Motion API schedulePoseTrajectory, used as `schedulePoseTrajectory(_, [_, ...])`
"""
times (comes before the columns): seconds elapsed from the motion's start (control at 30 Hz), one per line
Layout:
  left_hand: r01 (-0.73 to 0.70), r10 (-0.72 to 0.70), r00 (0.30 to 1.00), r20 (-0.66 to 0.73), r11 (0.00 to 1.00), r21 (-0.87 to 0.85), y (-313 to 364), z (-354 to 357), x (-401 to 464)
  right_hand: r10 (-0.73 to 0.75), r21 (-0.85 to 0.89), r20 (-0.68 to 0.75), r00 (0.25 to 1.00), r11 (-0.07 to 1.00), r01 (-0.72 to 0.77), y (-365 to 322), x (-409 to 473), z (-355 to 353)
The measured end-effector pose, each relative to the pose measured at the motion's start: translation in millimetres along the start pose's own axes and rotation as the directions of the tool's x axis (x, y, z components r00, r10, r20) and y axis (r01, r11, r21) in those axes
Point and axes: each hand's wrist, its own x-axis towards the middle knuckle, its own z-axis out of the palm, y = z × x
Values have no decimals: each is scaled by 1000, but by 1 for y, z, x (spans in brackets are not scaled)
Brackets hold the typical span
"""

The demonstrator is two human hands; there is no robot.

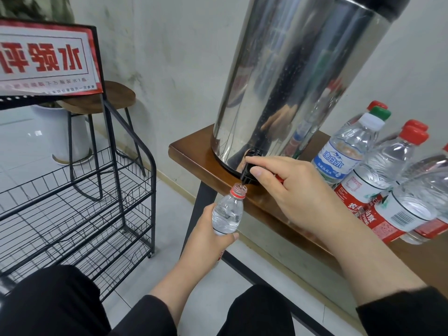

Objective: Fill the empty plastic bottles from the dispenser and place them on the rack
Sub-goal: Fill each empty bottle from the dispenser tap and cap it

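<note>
left hand (206, 236): fingers wrapped round the lower body of a small clear bottle (228, 212), holding it upright just off the table edge
bottle: cap off, red neck ring, open mouth right under the tap (249, 169); water level can't tell
right hand (291, 187): thumb and forefinger pinching the black tap; a red bit shows under the other fingers, can't tell what it is
dispenser (291, 69): tall steel drum, black base, stands at the near corner of the wooden table (194, 158); tap sticks out over the edge
other bottles (388, 170): cluster lying and leaning on the table to the right of the dispenser, caps on, mostly red, one green, one with a blue label
rack (80, 197): black wire shelves on the floor left of the table, red-and-white sign (46, 59) on top
behind rack: wooden stool (106, 98), white pot beside it
bottom of view: black sleeves, dark trousers
</note>
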Motion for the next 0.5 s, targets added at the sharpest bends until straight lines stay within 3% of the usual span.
schedulePoseTrajectory(0.5, [-4,4,1000,-12,1000,-10,-2,1,1,-59,-69,20,998,996,60,2,0,2])
